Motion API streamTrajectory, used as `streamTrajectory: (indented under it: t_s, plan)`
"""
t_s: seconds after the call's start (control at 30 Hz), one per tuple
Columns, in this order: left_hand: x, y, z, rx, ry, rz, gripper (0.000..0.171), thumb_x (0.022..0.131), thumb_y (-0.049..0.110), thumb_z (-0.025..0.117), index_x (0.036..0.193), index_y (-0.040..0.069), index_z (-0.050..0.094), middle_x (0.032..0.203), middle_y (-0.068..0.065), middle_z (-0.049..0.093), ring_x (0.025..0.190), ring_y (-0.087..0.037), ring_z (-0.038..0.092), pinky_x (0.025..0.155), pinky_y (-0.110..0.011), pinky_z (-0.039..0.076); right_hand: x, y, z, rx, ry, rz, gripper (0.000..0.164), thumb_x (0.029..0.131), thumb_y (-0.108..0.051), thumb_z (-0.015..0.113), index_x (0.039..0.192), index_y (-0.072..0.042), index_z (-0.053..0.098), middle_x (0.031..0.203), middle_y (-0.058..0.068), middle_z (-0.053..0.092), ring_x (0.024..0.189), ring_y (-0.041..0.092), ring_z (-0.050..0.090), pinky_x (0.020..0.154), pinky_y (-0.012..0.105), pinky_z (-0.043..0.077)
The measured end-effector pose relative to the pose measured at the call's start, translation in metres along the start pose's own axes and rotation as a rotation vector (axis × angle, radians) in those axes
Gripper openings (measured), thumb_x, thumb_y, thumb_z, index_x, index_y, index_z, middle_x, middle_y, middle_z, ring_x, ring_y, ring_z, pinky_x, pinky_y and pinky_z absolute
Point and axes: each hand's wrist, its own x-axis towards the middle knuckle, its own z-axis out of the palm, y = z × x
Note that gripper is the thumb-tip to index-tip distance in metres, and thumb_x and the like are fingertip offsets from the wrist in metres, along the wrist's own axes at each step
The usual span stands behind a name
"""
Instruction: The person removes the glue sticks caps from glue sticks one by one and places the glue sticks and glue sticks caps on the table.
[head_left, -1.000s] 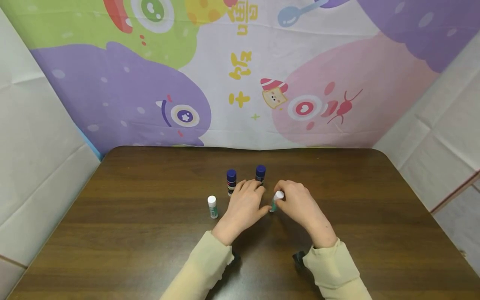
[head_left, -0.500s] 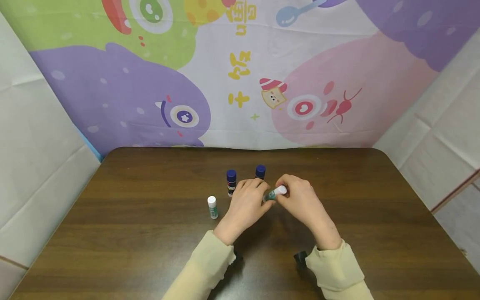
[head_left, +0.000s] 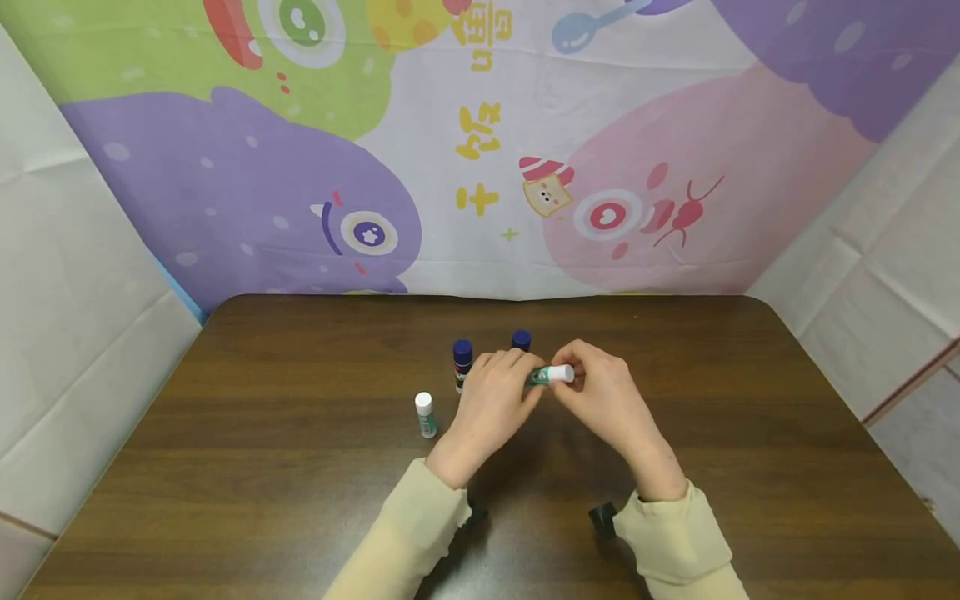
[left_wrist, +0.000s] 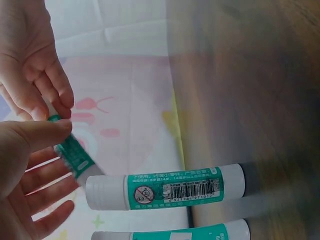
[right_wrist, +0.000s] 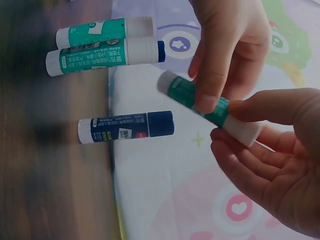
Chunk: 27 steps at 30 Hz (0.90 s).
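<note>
A green glue stick with a white cap (head_left: 551, 374) is held nearly level above the table between both hands. My left hand (head_left: 491, 396) pinches its green body, thumb on the near side. At the cap end, my right hand (head_left: 607, 404) grips it with thumb and fingers, as the right wrist view shows. The cap is on. Left of the hands stands another green glue stick (head_left: 425, 415), upright. Two glue sticks with blue caps stand farther back, one blue cap (head_left: 462, 352) left of the other blue cap (head_left: 521, 339); my left hand partly covers them in the head view.
A further upright green glue stick (left_wrist: 165, 191) shows in the left wrist view, hidden in the head view. The brown table (head_left: 262, 500) meets a cartoon-printed cloth (head_left: 480, 258) at its back edge. White sheets (head_left: 75, 292) hang at both sides.
The right hand has raised the green glue stick off the table and tipped it from upright to nearly level. The left hand has closed its thumb and fingers on the stick's body.
</note>
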Motion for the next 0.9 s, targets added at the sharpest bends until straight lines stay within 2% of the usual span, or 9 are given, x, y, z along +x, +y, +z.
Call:
streamTrajectory:
  t_s: [0.23,0.43,0.67,0.77,0.9]
  plan:
    - [-0.003,-0.003,-0.006,-0.018,0.07,0.01,0.02,0.073,0.025,0.066,0.09,0.016,0.06,0.085,0.004,0.056,0.079,-0.014,0.052,0.073,-0.028,0.038,-0.001,0.002,0.004,0.089,0.041,-0.061,0.02,0.071,-0.009,0.065,0.087,-0.011,0.054,0.081,-0.002,0.055,0.074,0.011,0.055,0.066,0.027,0.047]
    - [-0.006,-0.008,-0.016,-0.01,0.081,0.033,0.022,0.074,0.026,0.064,0.092,0.015,0.06,0.089,0.003,0.054,0.084,-0.016,0.051,0.078,-0.031,0.037,0.0,0.003,0.009,0.149,0.035,-0.126,0.023,0.073,-0.011,0.064,0.094,-0.009,0.054,0.09,-0.002,0.057,0.077,0.01,0.054,0.07,0.026,0.046]
    - [-0.006,-0.016,-0.031,-0.064,0.102,0.06,0.022,0.072,0.024,0.066,0.091,0.015,0.062,0.09,0.002,0.054,0.088,-0.016,0.049,0.085,-0.031,0.032,0.002,-0.001,0.01,0.205,0.003,-0.184,0.02,0.078,-0.023,0.06,0.096,-0.016,0.055,0.092,-0.008,0.056,0.08,0.007,0.052,0.068,0.028,0.044]
    - [-0.005,-0.019,-0.039,-0.096,0.103,0.06,0.023,0.071,0.024,0.067,0.092,0.014,0.062,0.091,0.003,0.055,0.089,-0.016,0.048,0.087,-0.03,0.03,0.002,-0.012,0.005,0.224,0.002,-0.192,0.02,0.078,-0.02,0.06,0.096,-0.013,0.055,0.092,-0.005,0.057,0.081,0.009,0.052,0.068,0.027,0.043]
    - [-0.005,-0.023,-0.049,-0.143,0.102,0.066,0.024,0.072,0.024,0.067,0.093,0.015,0.061,0.091,0.004,0.055,0.09,-0.015,0.048,0.089,-0.03,0.029,0.003,-0.032,-0.004,0.27,0.017,-0.214,0.02,0.076,-0.008,0.062,0.094,-0.004,0.056,0.091,0.003,0.058,0.082,0.014,0.053,0.071,0.029,0.044]
